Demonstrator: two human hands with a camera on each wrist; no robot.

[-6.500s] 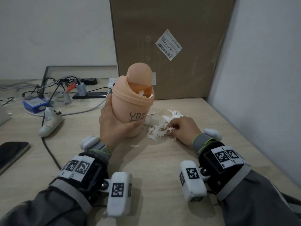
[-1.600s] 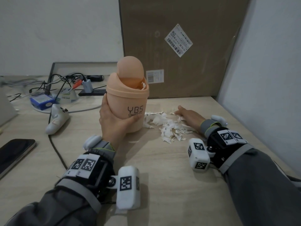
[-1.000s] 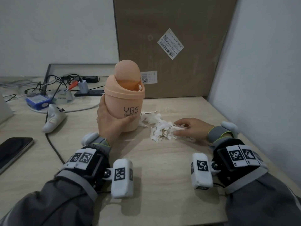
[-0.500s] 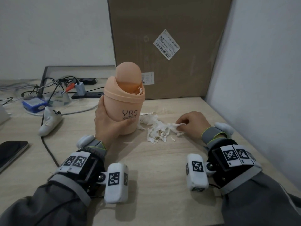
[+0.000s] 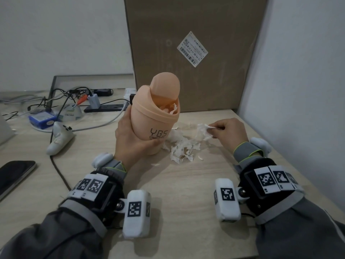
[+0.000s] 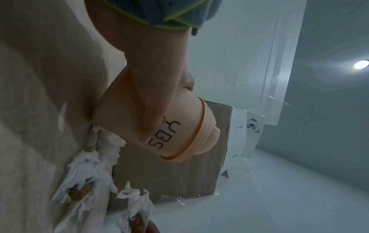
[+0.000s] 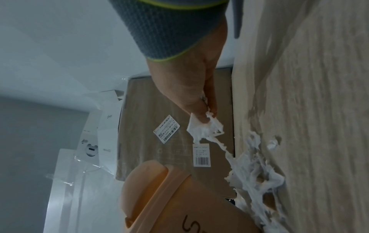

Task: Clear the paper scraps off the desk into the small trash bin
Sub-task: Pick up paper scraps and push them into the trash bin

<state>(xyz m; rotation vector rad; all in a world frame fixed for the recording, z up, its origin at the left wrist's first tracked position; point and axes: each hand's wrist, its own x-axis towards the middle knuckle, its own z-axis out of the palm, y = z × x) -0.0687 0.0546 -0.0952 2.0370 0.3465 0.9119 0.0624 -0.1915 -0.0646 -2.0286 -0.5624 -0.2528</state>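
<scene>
My left hand (image 5: 133, 136) grips the small peach trash bin (image 5: 155, 113), tilted toward the right, its lid swung back and white scraps showing in the mouth. In the left wrist view my thumb lies across the bin (image 6: 175, 126) by its YBS lettering. My right hand (image 5: 226, 130) pinches a bunch of white paper scraps (image 5: 203, 132) lifted just off the desk, right of the bin. In the right wrist view the pinched scraps (image 7: 205, 127) trail a thin strand down to the pile (image 7: 253, 170). The pile of scraps (image 5: 182, 149) lies on the desk beside the bin's base.
A tall cardboard box (image 5: 196, 53) stands against the wall behind the bin. Cables, a power strip (image 5: 104, 108) and a blue box (image 5: 42, 118) crowd the back left. A white controller (image 5: 59, 139) and a dark phone (image 5: 15, 174) lie at the left. A wall (image 5: 302, 90) closes the right side.
My right hand swept over the scrap pile, closed on a bunch and has now lifted it off the desk. The left hand has kept hold of the tilted bin.
</scene>
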